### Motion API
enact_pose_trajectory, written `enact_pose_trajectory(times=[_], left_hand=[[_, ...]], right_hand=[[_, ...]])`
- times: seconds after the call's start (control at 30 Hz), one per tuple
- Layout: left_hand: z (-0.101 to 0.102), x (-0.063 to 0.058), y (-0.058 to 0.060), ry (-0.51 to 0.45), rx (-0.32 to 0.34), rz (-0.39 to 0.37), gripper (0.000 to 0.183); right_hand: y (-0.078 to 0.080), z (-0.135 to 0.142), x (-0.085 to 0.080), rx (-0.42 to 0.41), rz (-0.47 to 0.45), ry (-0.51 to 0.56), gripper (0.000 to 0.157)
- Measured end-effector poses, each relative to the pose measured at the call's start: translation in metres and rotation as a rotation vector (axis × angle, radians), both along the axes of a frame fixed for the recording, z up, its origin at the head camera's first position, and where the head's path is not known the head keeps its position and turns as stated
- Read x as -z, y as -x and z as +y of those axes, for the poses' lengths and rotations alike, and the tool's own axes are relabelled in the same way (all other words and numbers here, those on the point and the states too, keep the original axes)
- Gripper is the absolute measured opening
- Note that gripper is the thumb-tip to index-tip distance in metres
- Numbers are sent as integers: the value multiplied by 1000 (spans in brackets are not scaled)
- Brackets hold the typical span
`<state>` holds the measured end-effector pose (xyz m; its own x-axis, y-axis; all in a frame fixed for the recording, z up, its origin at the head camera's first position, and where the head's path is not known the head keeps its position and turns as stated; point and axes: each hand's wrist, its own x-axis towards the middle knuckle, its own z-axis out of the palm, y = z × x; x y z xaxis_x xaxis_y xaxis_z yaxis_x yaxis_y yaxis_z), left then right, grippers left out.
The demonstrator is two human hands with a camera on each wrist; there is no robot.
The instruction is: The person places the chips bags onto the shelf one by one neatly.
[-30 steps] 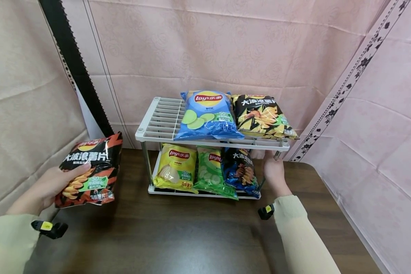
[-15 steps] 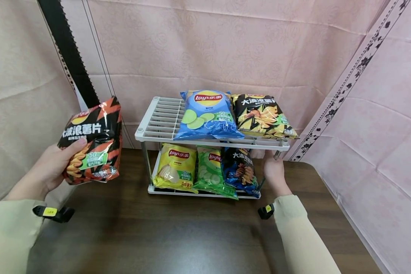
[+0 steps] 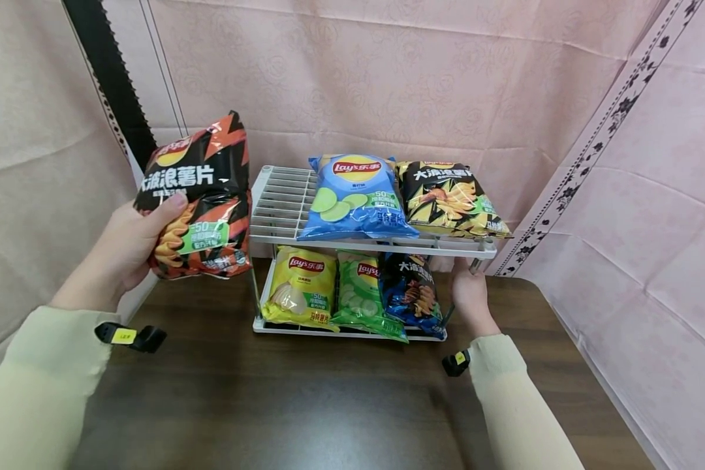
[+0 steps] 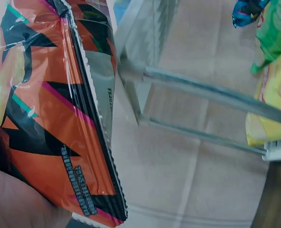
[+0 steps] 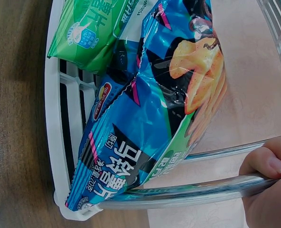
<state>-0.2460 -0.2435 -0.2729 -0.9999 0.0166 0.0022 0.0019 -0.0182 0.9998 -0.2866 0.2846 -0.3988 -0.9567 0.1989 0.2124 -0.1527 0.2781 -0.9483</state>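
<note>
My left hand [image 3: 130, 245] grips a black and red chip bag [image 3: 202, 202] by its left side, thumb across the front. The bag is raised at the left end of a white two-tier rack [image 3: 282, 196] and overlaps its upper corner in the head view. With my right hand [image 3: 469, 290] I hold the rack's front right metal post [image 5: 216, 189], just under the top shelf. On that shelf a blue chip bag [image 3: 355, 199] lies beside a black and gold chip bag [image 3: 449, 201]. Slatted shelf shows left of the blue bag.
The lower shelf holds a yellow chip bag [image 3: 302, 287], a green chip bag [image 3: 361, 297] and a dark blue chip bag [image 3: 412, 290]. Beneath the rack is a brown wooden table [image 3: 305, 405]. Pink cloth [image 3: 388, 78] hangs behind and at both sides.
My left hand has lifted the black and red chip bag and carried it rightward to the rack's left end. The right hand and the rack have stayed in place.
</note>
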Motion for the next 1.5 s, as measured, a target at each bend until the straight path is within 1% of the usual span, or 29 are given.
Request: enact_pose_trajectory(times=[0.07,0.17,0.23,0.3,0.37,0.4,0.47,0.57,0.67,0.73,0.83,0.97,1.1,1.3,1.4,1.5], left_hand=[[7,-6,2,39,3,-12,73],[16,-15,5,73,5,-21,79],[23,-21,7,54,1,-16,81],[31,-27,9,5,-2,-4,83],[40,-33,11,-35,-22,4,85],[45,-35,12,-37,-35,6,87],[53,-39,15,-8,-60,12,89],[61,-43,18,78,-81,19,90],[66,-43,22,138,-83,28,90],[68,-42,24,168,-92,22,94],[71,-41,26,199,-100,26,98],[76,-41,28,211,-104,58,93],[80,-40,31,259,-122,76,93],[85,-37,37,355,-146,111,99],[88,-36,40,402,-152,123,96],[89,-35,41,453,-126,146,92]], right_hand=[[0,0,-1,3,-12,-2,65],[-3,-2,-5,0,-32,13,61],[-7,-5,-11,-10,-39,11,61],[-12,-9,-17,-13,-36,19,59],[-17,-13,-22,-16,-30,14,59],[-18,-14,-24,-21,-26,15,59],[-19,-14,-25,-24,-26,19,59],[-15,-11,-20,-19,-37,22,60],[-7,-6,-11,-1,-39,35,62],[-2,-4,-5,2,-27,31,64],[-8,-9,-13,-11,-9,19,64],[-20,-17,-28,-25,-9,26,60],[-20,-16,-27,-25,-12,46,58],[-13,-9,-19,-22,-22,57,60],[-7,-5,-11,-10,-23,68,61],[-2,-3,-4,5,-7,45,64]])
